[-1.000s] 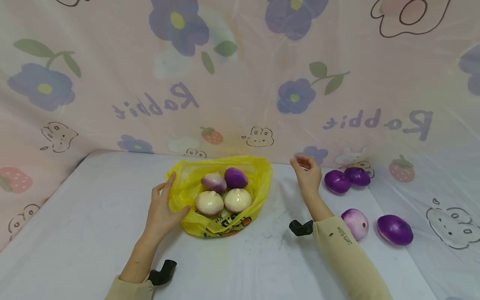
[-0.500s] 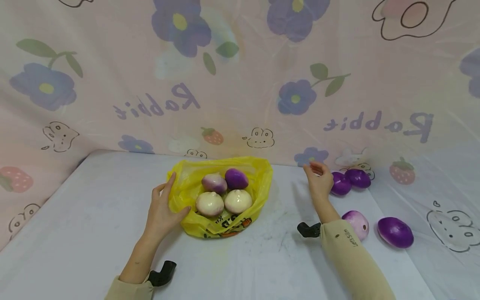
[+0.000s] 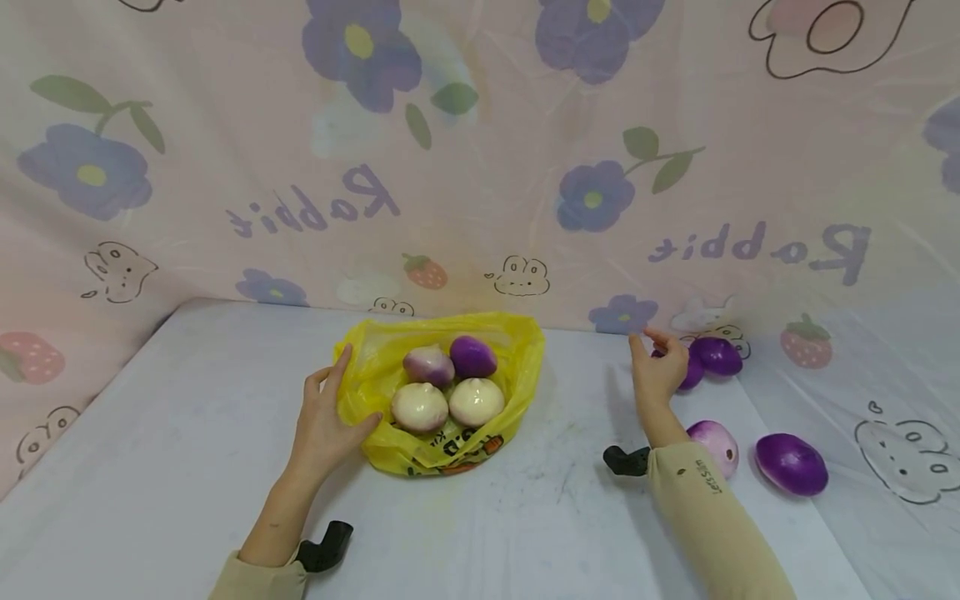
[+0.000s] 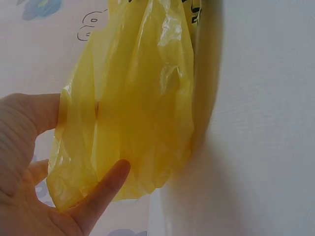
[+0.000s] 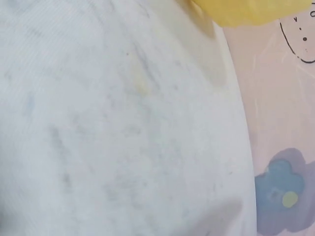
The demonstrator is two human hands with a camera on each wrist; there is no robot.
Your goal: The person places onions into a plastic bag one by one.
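Note:
My left hand [image 3: 324, 425] holds the left side of a yellow plastic bag [image 3: 517, 408], with the thumb at the front and the fingers farther back along the rim. In the left wrist view the bag's yellow film [image 4: 142, 108] spans the space between thumb and fingers. Inside the wide mouth sit two whitish onions [image 3: 478, 402], a pale purple onion [image 3: 428, 366] and a dark purple onion [image 3: 473, 357]. My right hand [image 3: 660, 379] is empty, fingers loosely bent, and partly covers a dark purple onion [image 3: 693, 377] at the back right. The right wrist view shows no fingers.
Another dark purple onion [image 3: 716, 357] lies against the partly covered one. Nearer, a pinkish onion [image 3: 714, 447] lies beside the right sleeve, with a dark purple onion [image 3: 791, 464] to its right. A printed curtain [image 3: 465, 167] rises behind the white table [image 3: 480, 542].
My right hand has moved right, away from the bag, and now overlaps the nearer of the two back onions. The left hand and the bag have stayed in place.

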